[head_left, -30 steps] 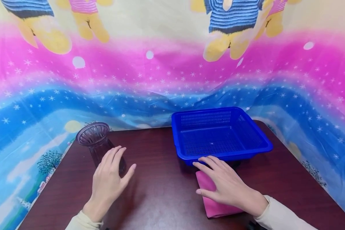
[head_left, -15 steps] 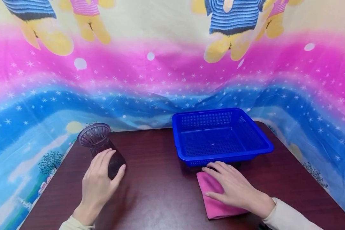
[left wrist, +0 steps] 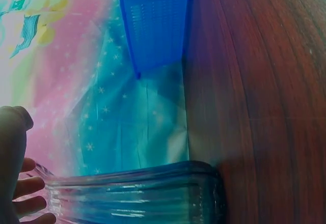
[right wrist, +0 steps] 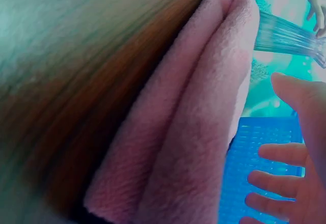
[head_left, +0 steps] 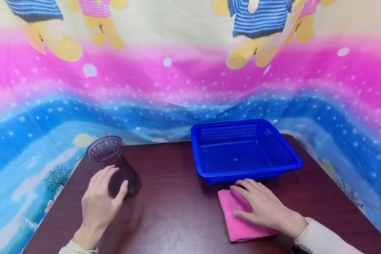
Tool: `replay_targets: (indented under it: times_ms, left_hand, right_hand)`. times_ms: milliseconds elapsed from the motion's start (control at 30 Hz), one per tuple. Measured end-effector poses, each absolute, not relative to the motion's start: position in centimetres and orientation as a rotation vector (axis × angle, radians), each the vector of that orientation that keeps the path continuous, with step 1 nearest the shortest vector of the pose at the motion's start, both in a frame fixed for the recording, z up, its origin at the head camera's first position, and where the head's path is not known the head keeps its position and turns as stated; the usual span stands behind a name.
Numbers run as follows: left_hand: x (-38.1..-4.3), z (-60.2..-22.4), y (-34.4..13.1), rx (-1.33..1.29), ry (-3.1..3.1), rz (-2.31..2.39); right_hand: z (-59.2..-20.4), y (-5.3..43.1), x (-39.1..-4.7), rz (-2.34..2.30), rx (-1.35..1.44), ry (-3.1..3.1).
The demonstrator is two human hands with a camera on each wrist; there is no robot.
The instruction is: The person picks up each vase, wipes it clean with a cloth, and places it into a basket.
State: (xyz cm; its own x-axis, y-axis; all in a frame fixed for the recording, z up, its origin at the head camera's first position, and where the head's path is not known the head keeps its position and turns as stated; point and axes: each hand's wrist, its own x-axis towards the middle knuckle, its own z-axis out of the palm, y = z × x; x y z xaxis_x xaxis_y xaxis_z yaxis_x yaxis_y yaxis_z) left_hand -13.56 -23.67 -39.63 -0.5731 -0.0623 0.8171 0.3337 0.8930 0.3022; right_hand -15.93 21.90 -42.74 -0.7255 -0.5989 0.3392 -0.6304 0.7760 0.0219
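On the left of the table stands a dark purple glass vase with a flared, ribbed rim. My left hand is in front of it, fingers spread and thumb apart, overlapping the vase's lower side in the head view. In the left wrist view its fingertips are near the narrow end of the vase. A folded pink towel lies at right. Over it hovers my right hand, its fingers relaxed and apart. The right wrist view shows the fluffy folded edge of the towel with the fingers beside it, holding nothing.
Behind the towel sits a blue plastic basket with perforated walls and nothing in it. The dark wooden table ends at a printed curtain at the back and sides.
My left hand has moved left and toward me, uncovering more of the vase. My right hand has shifted slightly right over the towel. Vase, towel and basket stay in place.
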Motion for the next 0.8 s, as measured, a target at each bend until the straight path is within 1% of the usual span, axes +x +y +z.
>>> replay_targets:
  times_ms: [267, 800]
  left_hand:
    - [-13.7, -40.0, -24.8, -0.105, -2.114, -0.589]
    - [-14.5, -39.4, -26.6, 0.196, -2.152, -0.741]
  right_hand:
    - [-43.4, 22.6, -16.3, 0.105, 0.945, -2.669]
    - [-43.4, 22.8, -16.4, 0.104, 0.967, -2.672]
